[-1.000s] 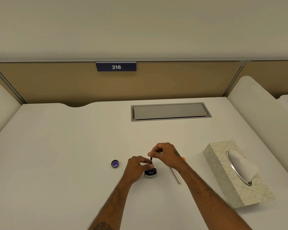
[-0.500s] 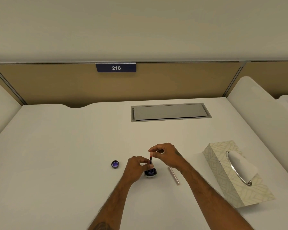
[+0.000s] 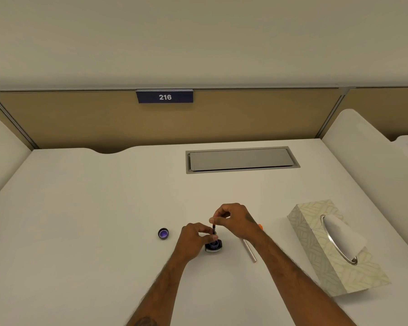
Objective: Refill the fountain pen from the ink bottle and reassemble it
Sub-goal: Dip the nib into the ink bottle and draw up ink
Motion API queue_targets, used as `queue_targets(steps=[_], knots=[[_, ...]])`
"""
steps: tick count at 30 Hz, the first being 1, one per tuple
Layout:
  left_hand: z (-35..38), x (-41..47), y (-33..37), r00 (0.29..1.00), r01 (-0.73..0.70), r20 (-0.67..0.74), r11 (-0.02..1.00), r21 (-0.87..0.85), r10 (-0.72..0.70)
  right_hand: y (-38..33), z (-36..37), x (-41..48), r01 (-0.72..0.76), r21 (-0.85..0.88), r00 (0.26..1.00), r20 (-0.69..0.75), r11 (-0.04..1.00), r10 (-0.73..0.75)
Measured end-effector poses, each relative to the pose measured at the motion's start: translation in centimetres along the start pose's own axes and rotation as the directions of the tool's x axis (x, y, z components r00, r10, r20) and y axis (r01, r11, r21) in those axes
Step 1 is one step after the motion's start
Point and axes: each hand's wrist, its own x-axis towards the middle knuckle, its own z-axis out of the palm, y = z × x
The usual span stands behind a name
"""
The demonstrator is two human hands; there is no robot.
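So the right hand (image 3: 236,218) is up top, thumb and forefinger pinching the upper end of the pen section (image 3: 214,228), other fingers curled in. The left hand (image 3: 193,240) sits lower, fingertips pinching the same piece right above the mouth of the ink bottle (image 3: 214,247). Can't tell if it touches the bottle too.

The pen section stands close to upright, long axis near vertical, top tipped a hair to the left in the view. The lower end points down into the open bottle. The nib is hidden in there, so that part's my read. The bottle stands on the desk (image 3: 104,208), front and centre.

Looks to me like the filling step: tip dunked, top end being worked to draw ink. Twist or pull, too small to tell. Next move, I reckon, calls for lifting it straight up out of the neck without tipping the bottle. Probably a wipe too, and the tissue box (image 3: 339,276) sits well off to the right. Then the silver barrel (image 3: 250,252), lying at a slant just right of the bottle, goes back on. The bottle cap (image 3: 163,233) lies open side up, off to the left.
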Motion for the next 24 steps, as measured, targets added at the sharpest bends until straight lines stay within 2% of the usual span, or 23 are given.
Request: queue_targets(steps=[10, 24], knots=[[-0.16, -0.06, 0.24, 1.0, -0.012, -0.012, 1.0, 0.01, 0.012, -0.22, -0.71, -0.64, 0.017, 0.055, 0.998, 0.067, 0.998, -0.02], [0.07, -0.17, 0.32, 1.0, 0.001, -0.013, 1.0, -0.005, -0.001, 0.07, -0.09, -0.29, -0.003, 0.023, 1.0, -0.014, 1.0, 0.004]])
